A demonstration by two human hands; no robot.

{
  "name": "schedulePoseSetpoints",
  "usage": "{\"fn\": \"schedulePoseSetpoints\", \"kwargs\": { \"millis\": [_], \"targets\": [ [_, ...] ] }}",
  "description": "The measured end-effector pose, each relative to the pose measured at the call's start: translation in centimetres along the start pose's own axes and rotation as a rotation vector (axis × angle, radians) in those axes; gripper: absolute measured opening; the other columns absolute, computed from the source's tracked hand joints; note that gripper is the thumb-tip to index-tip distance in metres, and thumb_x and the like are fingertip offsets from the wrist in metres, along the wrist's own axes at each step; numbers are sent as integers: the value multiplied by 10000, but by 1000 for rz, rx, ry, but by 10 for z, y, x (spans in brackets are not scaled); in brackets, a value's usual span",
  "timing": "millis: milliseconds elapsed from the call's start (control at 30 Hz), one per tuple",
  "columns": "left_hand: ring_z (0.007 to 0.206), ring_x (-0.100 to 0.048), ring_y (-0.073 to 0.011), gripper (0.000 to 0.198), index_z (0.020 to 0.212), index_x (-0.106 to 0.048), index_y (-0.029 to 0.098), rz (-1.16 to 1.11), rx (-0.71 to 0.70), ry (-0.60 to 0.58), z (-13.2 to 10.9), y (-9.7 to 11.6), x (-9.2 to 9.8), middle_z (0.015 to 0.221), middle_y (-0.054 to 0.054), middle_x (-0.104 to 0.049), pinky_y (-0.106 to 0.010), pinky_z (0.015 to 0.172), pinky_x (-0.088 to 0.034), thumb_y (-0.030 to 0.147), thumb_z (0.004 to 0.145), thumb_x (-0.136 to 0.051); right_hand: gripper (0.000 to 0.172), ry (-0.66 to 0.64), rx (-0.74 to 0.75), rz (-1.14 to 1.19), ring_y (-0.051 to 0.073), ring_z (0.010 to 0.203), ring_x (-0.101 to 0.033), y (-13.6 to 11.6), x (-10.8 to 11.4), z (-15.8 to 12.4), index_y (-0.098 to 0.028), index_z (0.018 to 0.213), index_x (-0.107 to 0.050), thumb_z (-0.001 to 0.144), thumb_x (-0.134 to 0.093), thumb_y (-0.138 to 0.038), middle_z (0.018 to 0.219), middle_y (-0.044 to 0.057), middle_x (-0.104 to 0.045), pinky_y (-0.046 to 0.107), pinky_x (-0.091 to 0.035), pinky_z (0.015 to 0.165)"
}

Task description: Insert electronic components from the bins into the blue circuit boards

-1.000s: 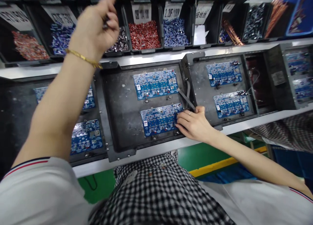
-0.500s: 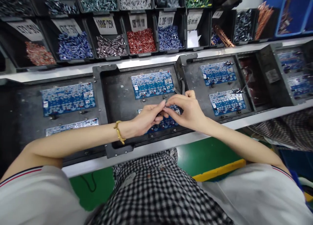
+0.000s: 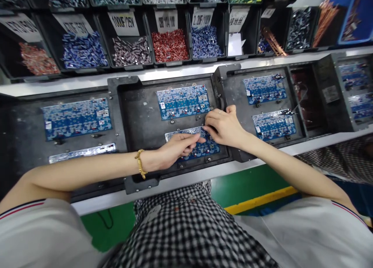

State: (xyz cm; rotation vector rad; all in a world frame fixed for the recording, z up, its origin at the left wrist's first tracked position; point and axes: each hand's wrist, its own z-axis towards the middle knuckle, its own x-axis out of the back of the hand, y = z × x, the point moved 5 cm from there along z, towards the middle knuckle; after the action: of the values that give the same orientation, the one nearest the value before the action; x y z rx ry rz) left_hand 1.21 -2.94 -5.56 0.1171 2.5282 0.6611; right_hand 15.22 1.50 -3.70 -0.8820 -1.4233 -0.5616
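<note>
Two blue circuit boards lie in the dark carrier tray (image 3: pixel 136 116) in front of me. Over the near board (image 3: pixel 190 145) rests my left hand (image 3: pixel 177 147), a gold bracelet on its wrist, fingers curled and pinched at the tips on something too small to make out. At the board's right end my right hand (image 3: pixel 224 126) has its fingers bent and pinched down at the surface; what they grip is hidden. The far board (image 3: pixel 182 101) lies untouched just above both hands.
More carrier trays with blue boards sit to the left (image 3: pixel 75 118) and right (image 3: pixel 269 104) on the conveyor. Behind stand black bins of small parts: red (image 3: pixel 170 45), blue (image 3: pixel 205 41), grey (image 3: pixel 131 50). A checked sleeve (image 3: pixel 338 159) of another person shows at the right.
My left hand came down from the parts bins to the near board. Both hands met above it, then lowered onto it, the right shifting slightly right.
</note>
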Motion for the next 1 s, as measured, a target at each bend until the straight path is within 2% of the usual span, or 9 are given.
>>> {"fn": "schedulePoseSetpoints", "kwargs": {
  "millis": [133, 200, 333, 433, 567, 667, 800, 900, 1000],
  "targets": [
    [561, -394, -36, 172, 927, -696, 51, -148, 12, 15, 0, 1, 1, 735, -16, -478, -170, 494, -273, 144, 854, -571, 244, 17, 31, -38, 196, 839, -512, -2, 1, -2, -148, 753, -599, 895, -444, -270, 875, 32, -661, 344, -156, 701],
    [571, -402, -35, 168, 936, -698, 46, -159, 24, 21, -1, 0, 1, 749, -24, -497, -165, 502, -279, 104, 842, -571, 251, 27, 43, -55, 197, 839, -510, -2, 1, -3, -150, 757, -600, 902, -441, -279, 885, 32, -665, 347, -157, 706],
    [527, -377, -23, 161, 866, -691, 32, -160, 40, 67, 0, -2, 3, 711, -22, -504, -155, 457, -224, 151, 859, -583, 278, 19, 42, -70, 208, 849, -520, -4, 0, -4, -147, 762, -616, 914, -454, -313, 872, 47, -672, 351, -160, 720],
    [509, -375, -23, 212, 825, -664, 35, -188, 21, 89, 1, -3, 4, 672, -8, -483, -145, 449, -230, 212, 886, -565, 319, 31, -4, 39, 189, 807, -545, -8, 8, -7, -149, 775, -640, 930, -455, -358, 841, 42, -683, 348, -166, 729],
    [506, -382, -26, 234, 727, -587, 67, -196, -37, 38, 0, -3, -4, 666, -8, -497, -140, 451, -248, 226, 896, -554, 268, 92, 25, 244, 158, 799, -589, -24, 27, -14, -185, 875, -672, 937, -462, -339, 914, 17, -707, 342, -176, 744],
    [516, -404, -29, 227, 742, -577, 73, -211, -47, 0, -2, -3, -11, 703, -20, -520, -146, 467, -274, 197, 917, -500, 255, 63, 29, 178, 188, 827, -589, -27, 32, -17, -171, 848, -663, 929, -452, -291, 911, 39, -706, 351, -174, 755],
    [547, -439, -30, 148, 876, -630, 43, -132, 19, 21, -5, -5, -12, 752, -39, -555, -142, 485, -290, 85, 892, -490, 215, -24, -90, 64, 223, 850, -563, -9, 20, -15, -156, 849, -624, 898, -422, -209, 923, 71, -690, 358, -177, 764],
    [523, -394, -20, 133, 859, -650, 35, -91, 29, 23, -3, -6, -9, 762, -59, -580, -141, 449, -224, 157, 852, -598, 195, -66, -112, 45, 237, 890, -555, 0, 8, -12, -143, 857, -606, 876, -412, -164, 959, 85, -670, 355, -180, 757],
    [530, -370, -17, 223, 796, -667, 48, -118, -14, 6, 0, -5, -5, 725, -33, -546, -138, 454, -217, 263, 771, -718, 181, -67, -82, 37, 235, 901, -553, 1, 4, -9, -143, 852, -596, 875, -416, -155, 944, 76, -663, 350, -176, 741]
  ]
}}
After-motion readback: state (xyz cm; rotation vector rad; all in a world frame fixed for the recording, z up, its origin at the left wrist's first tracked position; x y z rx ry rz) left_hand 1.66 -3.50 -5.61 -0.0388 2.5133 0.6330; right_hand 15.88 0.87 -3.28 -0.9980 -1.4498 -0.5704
